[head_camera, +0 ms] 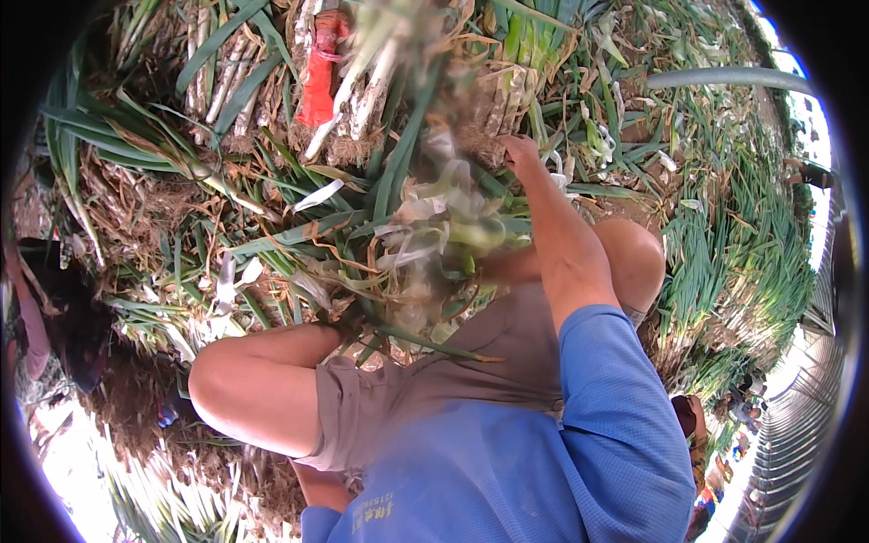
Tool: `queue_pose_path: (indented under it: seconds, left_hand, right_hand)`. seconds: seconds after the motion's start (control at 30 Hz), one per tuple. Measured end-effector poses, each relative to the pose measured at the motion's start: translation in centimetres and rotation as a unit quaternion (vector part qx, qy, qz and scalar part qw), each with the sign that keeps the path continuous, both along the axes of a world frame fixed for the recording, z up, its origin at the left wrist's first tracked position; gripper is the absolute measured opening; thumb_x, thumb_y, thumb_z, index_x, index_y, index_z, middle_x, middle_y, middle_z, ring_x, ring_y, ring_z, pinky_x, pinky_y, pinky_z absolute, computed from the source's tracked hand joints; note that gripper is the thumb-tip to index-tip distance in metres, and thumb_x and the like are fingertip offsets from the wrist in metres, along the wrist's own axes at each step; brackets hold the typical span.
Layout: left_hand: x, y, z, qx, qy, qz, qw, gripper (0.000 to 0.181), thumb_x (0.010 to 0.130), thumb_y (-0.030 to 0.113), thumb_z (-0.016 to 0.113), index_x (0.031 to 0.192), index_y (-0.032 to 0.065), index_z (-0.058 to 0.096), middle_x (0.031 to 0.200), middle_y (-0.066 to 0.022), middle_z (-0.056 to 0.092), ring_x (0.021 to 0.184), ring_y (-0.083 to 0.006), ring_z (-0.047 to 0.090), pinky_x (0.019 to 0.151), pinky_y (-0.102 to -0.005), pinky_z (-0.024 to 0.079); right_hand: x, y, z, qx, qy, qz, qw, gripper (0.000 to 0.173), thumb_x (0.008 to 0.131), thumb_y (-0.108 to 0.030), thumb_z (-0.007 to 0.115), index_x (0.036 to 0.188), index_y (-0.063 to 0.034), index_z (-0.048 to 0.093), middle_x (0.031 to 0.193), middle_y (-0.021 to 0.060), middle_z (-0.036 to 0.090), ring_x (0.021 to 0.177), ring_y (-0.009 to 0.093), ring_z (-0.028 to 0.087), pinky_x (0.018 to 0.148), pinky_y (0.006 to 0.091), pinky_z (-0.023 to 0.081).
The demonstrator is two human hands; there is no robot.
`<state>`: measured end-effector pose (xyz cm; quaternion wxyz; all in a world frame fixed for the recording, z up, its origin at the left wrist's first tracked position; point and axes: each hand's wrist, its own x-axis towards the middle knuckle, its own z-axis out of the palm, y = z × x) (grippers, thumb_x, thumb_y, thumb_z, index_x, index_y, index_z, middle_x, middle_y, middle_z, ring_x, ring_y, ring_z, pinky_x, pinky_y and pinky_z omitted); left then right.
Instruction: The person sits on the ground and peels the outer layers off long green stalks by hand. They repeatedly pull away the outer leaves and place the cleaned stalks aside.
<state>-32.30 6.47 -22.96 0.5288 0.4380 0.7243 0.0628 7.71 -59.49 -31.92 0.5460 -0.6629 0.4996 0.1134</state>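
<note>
My right hand (pixel 521 153) reaches forward to the root end of a bundle of large green onions (pixel 506 102). Its fingers curl against the hairy roots; blur and the hand's angle hide whether they grip a stalk. My left hand is out of view; only part of the left forearm (pixel 319 485) shows beyond the left knee. Between my knees lies a heap of peeled leaves and pale skins (pixel 421 224), partly blurred. Ahead, white stalks (pixel 370 88) lie roots towards me, beside a red wrapped object (pixel 319 81) bound with a pinkish tie.
More green onions (pixel 136 176) with soil on their roots lie at left, and long rows (pixel 719 251) stretch along the right. A grey curved tube (pixel 726 78) crosses the upper right. Another person's arm (pixel 30 319) shows at the left rim; other people (pixel 747 400) are far right.
</note>
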Motion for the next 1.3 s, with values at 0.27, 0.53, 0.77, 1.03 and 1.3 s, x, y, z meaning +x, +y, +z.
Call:
queue_pose_path:
  seconds: [0.27, 0.53, 0.77, 1.03, 1.3]
  left_hand:
    - [2.5, -0.1, 2.4, 0.027, -0.035, -0.026, 0.999, 0.045, 0.100, 0.022, 0.056, 0.136, -0.0025, 0.048, 0.113, -0.0149, 0.066, 0.101, -0.0299, 0.064, 0.088, -0.0453, 0.055]
    - [6.0, 0.2, 8.5, 0.127, -0.107, -0.066, 0.984, 0.046, 0.099, 0.020, 0.058, 0.137, -0.0034, 0.047, 0.112, -0.0148, 0.066, 0.100, -0.0296, 0.064, 0.088, -0.0443, 0.054]
    - [10.9, 1.7, 15.9, 0.228, -0.214, -0.105, 0.944, 0.048, 0.098, 0.018, 0.060, 0.138, -0.0042, 0.045, 0.111, -0.0146, 0.066, 0.099, -0.0294, 0.064, 0.089, -0.0434, 0.054]
    - [17.5, 1.9, 22.3, 0.255, -0.468, -0.125, 0.837, 0.038, 0.098, 0.014, 0.062, 0.131, -0.0009, 0.050, 0.110, -0.0148, 0.067, 0.096, -0.0252, 0.065, 0.082, -0.0391, 0.053]
    - [22.9, -3.6, 26.0, 0.248, -0.524, -0.222, 0.784, 0.034, 0.098, 0.013, 0.062, 0.128, -0.0002, 0.052, 0.109, -0.0152, 0.068, 0.093, -0.0237, 0.065, 0.081, -0.0371, 0.053]
  right_hand:
    - [-0.7, 0.6, 4.1, 0.074, -0.034, 0.030, 0.996, 0.023, 0.084, -0.022, 0.081, 0.097, -0.0097, 0.067, 0.077, -0.0008, 0.059, 0.067, 0.015, 0.057, 0.067, 0.0352, 0.052]
    - [0.8, 4.6, 8.7, 0.157, -0.058, 0.043, 0.985, 0.018, 0.085, -0.020, 0.079, 0.097, -0.0113, 0.068, 0.082, -0.0012, 0.063, 0.072, 0.016, 0.063, 0.075, 0.0385, 0.054]
    - [0.2, 9.5, 12.9, 0.203, -0.085, 0.070, 0.973, 0.018, 0.084, -0.021, 0.078, 0.096, -0.0111, 0.069, 0.084, 0.0002, 0.063, 0.070, 0.017, 0.064, 0.074, 0.0392, 0.055]
    - [-4.5, 12.8, 7.0, -0.029, 0.027, 0.407, 0.913, 0.029, 0.084, -0.023, 0.078, 0.098, 0.0007, 0.068, 0.084, 0.0148, 0.068, 0.081, 0.027, 0.070, 0.065, 0.0400, 0.055]
    - [-2.5, 11.7, 3.9, -0.118, 0.002, 0.214, 0.970, 0.037, 0.096, -0.017, 0.065, 0.127, 0.0004, 0.053, 0.097, 0.0167, 0.061, 0.078, 0.028, 0.059, 0.069, 0.0472, 0.047]
